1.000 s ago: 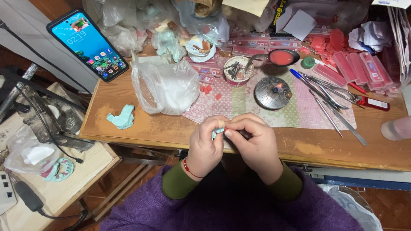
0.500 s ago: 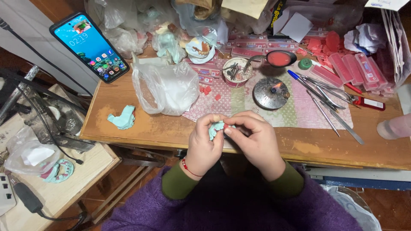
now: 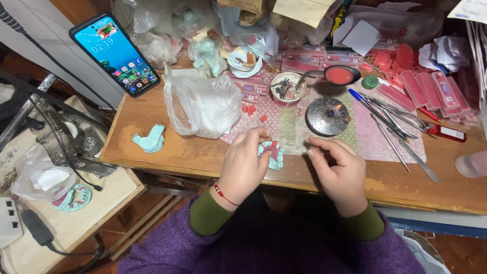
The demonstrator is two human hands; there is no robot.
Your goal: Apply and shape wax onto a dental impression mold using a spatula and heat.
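My left hand point(image 3: 244, 165) sits over the near edge of the worktop, back of the hand up, fingers curled inward with the fingertips pinched closed on something small; a thin red cord circles its wrist. My right hand point(image 3: 339, 170) is just beside it to the right, apart from it, also over the near edge, fingers loosely bent and thumb brought toward the index fingertip, nothing visibly in its grasp. Both forearms come up from the bottom of the view in green cuffs under purple sleeves, angled slightly toward each other.
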